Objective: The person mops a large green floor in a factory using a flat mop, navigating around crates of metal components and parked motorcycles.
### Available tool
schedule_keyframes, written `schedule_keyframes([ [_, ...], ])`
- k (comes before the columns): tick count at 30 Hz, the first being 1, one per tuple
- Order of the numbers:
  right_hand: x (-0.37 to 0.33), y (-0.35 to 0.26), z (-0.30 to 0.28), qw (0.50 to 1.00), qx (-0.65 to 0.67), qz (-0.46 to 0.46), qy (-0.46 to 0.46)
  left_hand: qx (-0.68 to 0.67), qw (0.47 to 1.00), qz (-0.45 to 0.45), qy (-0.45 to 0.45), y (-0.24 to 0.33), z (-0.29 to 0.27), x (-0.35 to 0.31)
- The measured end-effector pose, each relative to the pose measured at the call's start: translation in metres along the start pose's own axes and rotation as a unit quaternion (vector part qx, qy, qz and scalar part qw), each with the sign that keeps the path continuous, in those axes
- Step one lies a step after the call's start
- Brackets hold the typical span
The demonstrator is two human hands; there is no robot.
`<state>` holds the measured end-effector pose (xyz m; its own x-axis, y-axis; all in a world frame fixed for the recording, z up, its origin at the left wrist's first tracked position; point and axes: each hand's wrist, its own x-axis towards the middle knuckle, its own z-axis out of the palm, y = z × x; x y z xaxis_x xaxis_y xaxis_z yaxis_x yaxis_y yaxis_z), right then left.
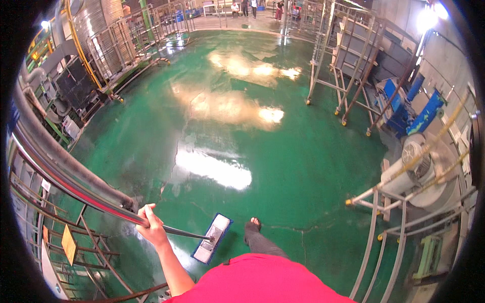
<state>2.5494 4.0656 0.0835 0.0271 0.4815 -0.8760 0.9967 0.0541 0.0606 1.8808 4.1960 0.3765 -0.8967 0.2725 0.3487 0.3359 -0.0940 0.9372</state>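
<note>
My left hand [151,224] is wrapped round the long metal handle [189,234] of a flat mop. From the hand, the pole's upper part runs up to the left side of the view, reflecting red. Its lower end joins the mop head [219,225], a white rectangular plate with a blue fringe, which lies flat on the green floor [288,177]. Just right of the mop head is my bare foot [255,221], below a dark trouser leg. My right hand is out of view.
Metal racks on yellow castors [348,70] stand at the far right. Nearer right are a grey motor [404,166] and tubular frames. Metal racking [91,237] and a thick dark pipe [76,161] border the left. Several people stand or sit at the far end.
</note>
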Motion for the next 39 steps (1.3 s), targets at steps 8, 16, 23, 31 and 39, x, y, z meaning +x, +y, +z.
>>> schedule_keyframes([
  [8,0.257,-0.276,-0.430,0.895,0.065,-0.273,0.348,-0.001,0.996,0.046,0.073,-0.036,0.123,0.124],
  [16,0.251,-0.512,-0.787,0.720,0.449,-0.458,0.264,0.013,0.995,0.044,0.085,-0.085,0.283,0.230],
  [23,0.383,-0.390,-0.676,0.923,0.116,-0.245,0.271,0.004,1.000,0.016,0.025,-0.126,0.454,0.345],
  [31,0.380,-0.282,-0.532,0.999,-0.014,-0.036,-0.012,-0.023,1.000,0.017,-0.001,-0.185,0.608,0.448],
  [39,0.596,-0.470,-1.043,0.916,0.321,-0.167,0.172,0.016,0.998,0.049,0.044,-0.195,0.719,0.553],
])
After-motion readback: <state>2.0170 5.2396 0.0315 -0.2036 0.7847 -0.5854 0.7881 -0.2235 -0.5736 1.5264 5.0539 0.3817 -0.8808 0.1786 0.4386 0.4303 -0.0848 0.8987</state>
